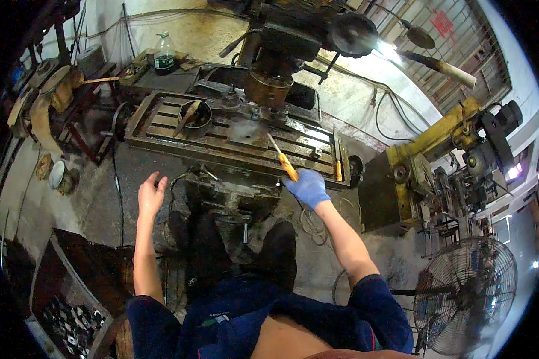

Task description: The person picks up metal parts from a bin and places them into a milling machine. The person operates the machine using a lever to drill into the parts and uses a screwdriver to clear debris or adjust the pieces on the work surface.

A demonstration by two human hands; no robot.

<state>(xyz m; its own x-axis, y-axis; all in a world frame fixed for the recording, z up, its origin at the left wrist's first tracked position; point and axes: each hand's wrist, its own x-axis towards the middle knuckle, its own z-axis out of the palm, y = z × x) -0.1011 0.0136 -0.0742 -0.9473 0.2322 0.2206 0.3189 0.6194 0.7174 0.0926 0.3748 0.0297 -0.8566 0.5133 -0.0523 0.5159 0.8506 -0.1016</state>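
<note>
Yellow-handled tool in gloved right hand
Right fingers wrap its handle; shaft extends toward eleven o'clock. Bare left hand: fingers loosely spread.

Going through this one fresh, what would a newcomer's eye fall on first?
Probably the slim metal tool with a yellow handle near the centre, held in the blue-gloved right-hand grip and pointing toward the long, slotted, dark metal machine table. Next, perhaps, the large, round, black wire-cage fan at lower right, with the bulky yellow-and-dark machine above it. The bare left-hand grip is open and empty at the left.
</note>
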